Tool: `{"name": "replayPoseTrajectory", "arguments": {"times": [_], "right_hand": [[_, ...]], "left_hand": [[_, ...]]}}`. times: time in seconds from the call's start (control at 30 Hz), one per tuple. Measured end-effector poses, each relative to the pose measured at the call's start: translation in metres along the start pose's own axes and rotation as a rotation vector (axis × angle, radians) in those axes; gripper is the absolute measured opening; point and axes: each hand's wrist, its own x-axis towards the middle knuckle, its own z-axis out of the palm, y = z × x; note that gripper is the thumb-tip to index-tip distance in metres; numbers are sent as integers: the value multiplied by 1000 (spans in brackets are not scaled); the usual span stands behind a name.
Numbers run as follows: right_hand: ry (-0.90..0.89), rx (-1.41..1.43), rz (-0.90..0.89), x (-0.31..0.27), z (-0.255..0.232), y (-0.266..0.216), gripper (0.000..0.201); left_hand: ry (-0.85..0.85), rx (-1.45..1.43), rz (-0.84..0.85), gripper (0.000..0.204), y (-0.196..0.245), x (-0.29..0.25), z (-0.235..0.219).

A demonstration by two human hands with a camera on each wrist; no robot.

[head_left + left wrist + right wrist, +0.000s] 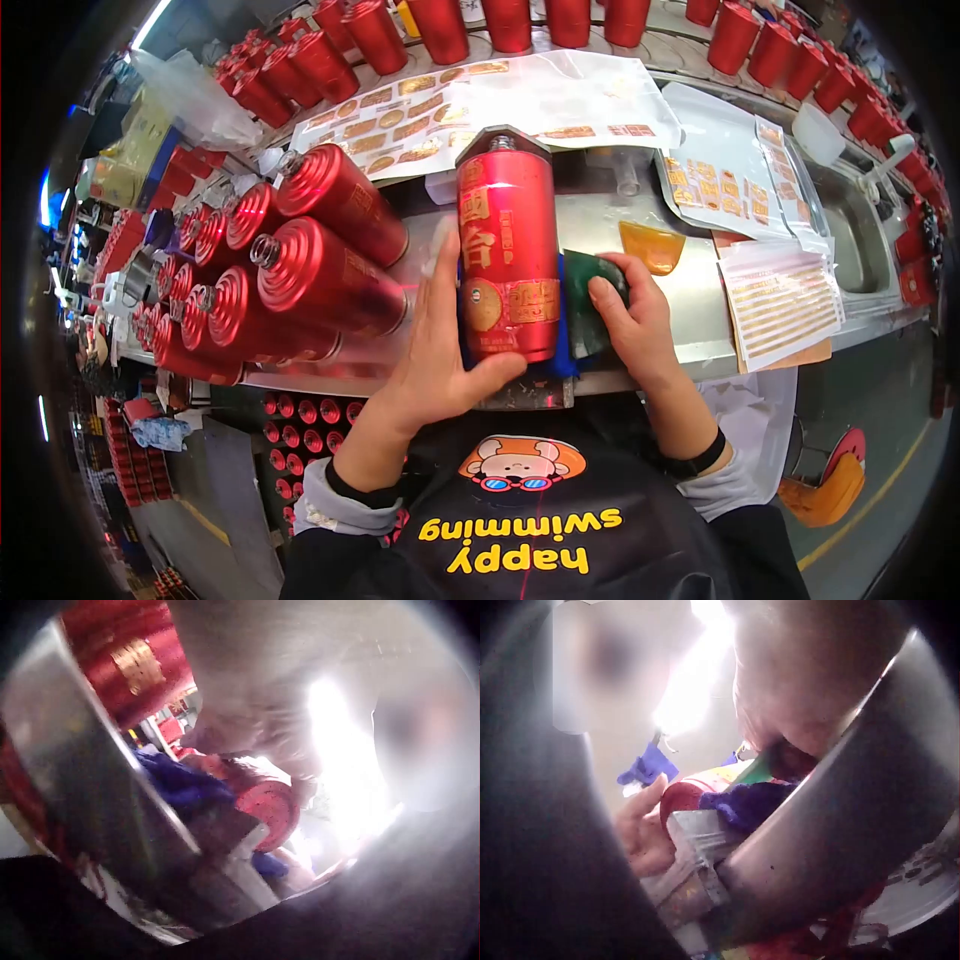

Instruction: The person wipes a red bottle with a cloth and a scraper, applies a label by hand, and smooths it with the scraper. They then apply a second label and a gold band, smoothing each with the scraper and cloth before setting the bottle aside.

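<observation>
A red bottle (510,190) with gold characters lies in a holder with blue cloth (746,808), its neck pointing away from me. Low on its body are a round gold sticker (484,306) and a rectangular gold label (535,300). Along the bottle's left side my left hand (432,345) lies with straight fingers, the thumb reaching across near the base. My right hand (640,320) pinches a flat dark green scraper (588,325) between thumb and fingers, right beside the bottle's right side. In the left wrist view the round red base (274,816) shows.
Several red bottles (330,275) stand close together on the left. Behind the holder lie sheets of gold stickers (420,115), with more sticker sheets (785,300) on the right. A yellow scraper (652,246) lies near the right hand. A sink (850,245) is farther right, and bottles line the conveyor (670,65) behind.
</observation>
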Motion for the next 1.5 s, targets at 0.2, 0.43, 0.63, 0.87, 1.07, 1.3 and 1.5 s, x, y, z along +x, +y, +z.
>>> {"name": "replayPoseTrajectory", "arguments": {"times": [0.2,0.43,0.63,0.87,1.07,1.3,1.5], "right_hand": [[-6,482,47,6,-11,-25,30],[-88,623,114,9,-20,-34,33],[-107,458,75,7,-17,-44,34],[-70,154,-51,8,-14,-54,35],[-159,-230,-338,8,-4,-58,37],[-68,-562,-404,6,34,-53,75],[-44,-747,-411,6,59,-53,92]], "left_hand": [[27,368,91,109,-25,-17,0],[104,418,97,107,-13,-9,1],[76,377,126,106,-8,-7,-5],[174,-431,-281,82,-30,-25,6],[249,-617,-417,31,-31,-11,12],[392,-567,-260,15,-13,-10,5],[396,-665,-282,13,-22,-15,8]]}}
